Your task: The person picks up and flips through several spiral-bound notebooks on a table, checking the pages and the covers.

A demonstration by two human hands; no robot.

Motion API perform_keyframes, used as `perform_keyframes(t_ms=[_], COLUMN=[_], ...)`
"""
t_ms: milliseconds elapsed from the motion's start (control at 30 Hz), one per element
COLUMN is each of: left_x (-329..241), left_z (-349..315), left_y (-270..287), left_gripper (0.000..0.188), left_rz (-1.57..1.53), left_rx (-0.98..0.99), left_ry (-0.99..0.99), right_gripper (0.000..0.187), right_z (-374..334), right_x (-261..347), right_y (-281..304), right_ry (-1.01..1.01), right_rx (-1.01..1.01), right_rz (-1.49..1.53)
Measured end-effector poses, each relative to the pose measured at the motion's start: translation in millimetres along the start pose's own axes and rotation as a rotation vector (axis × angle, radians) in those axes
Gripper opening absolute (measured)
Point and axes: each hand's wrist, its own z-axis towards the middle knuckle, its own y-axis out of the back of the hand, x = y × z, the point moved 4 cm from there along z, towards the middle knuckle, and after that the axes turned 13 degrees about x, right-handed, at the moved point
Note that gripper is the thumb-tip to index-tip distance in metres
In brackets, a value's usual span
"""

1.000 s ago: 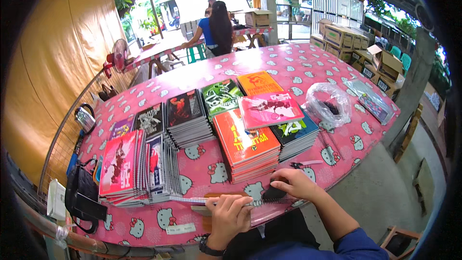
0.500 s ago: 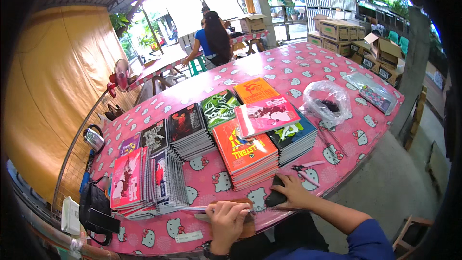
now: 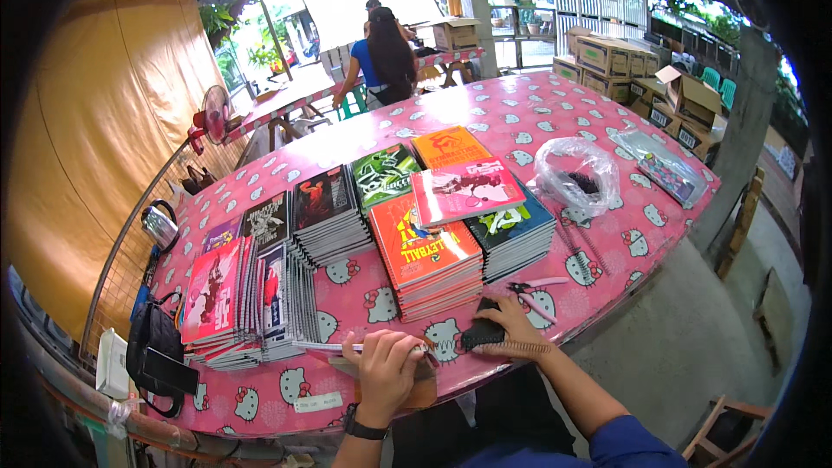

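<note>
Near the table's front edge, my left hand (image 3: 386, 366) is closed over a thin notebook (image 3: 322, 347), seen edge-on, with its fingers on the notebook's right end. Beneath that hand lies a brown wooden board (image 3: 422, 393). My right hand (image 3: 517, 329) is wrapped round a black block-shaped object (image 3: 483, 328), its exact kind unclear. A thin wire coil (image 3: 445, 346) runs from the notebook to the black object, and a coil length also shows across my right wrist. Just beyond that hand lie pink-handled pliers (image 3: 539, 299).
Stacks of spiral notebooks (image 3: 425, 247) stand mid-table and at left (image 3: 212, 295). A clear plastic bag (image 3: 579, 178), loose wire coils (image 3: 579, 251) and a flat plastic packet (image 3: 663, 169) lie to the right. A black bag (image 3: 156, 351) sits at left. People (image 3: 381, 56) are at a far table.
The wire coil now shows across my right wrist, where it was not visible before. My right hand stays on the black object and my left on the notebook; the view has shifted slightly.
</note>
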Motion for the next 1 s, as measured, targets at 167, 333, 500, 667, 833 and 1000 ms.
perform_keyframes(t_ms=[167, 333, 500, 667, 833, 1000], left_x=[-8, -3, 3, 3, 6, 14], left_z=[0, -7, -4, -2, 4, 0], left_y=[7, 11, 7, 11, 12, 9], left_gripper=[0.011, 0.017, 0.020, 0.029, 0.026, 0.023], left_rz=[-0.113, -0.121, -0.110, -0.156, -0.152, -0.154], left_rx=[-0.001, 0.046, 0.055, -0.040, 0.071, -0.001], left_ry=[0.057, 0.141, 0.108, 0.143, 0.160, 0.114], right_gripper=[0.058, 0.065, 0.081, 0.082, 0.089, 0.084], right_z=[-4, 3, 23, 39, 55, 59], right_x=[8, 25, 53, 64, 57, 69], right_y=[2, 1, -11, -10, -6, -2], right_ry=[-0.003, 0.011, 0.116, 0.204, 0.179, 0.203], right_rx=[-0.094, -0.077, 0.091, 0.290, 0.304, 0.344], right_rz=[-0.080, 0.562, 1.190, 1.095, 0.965, 1.061])
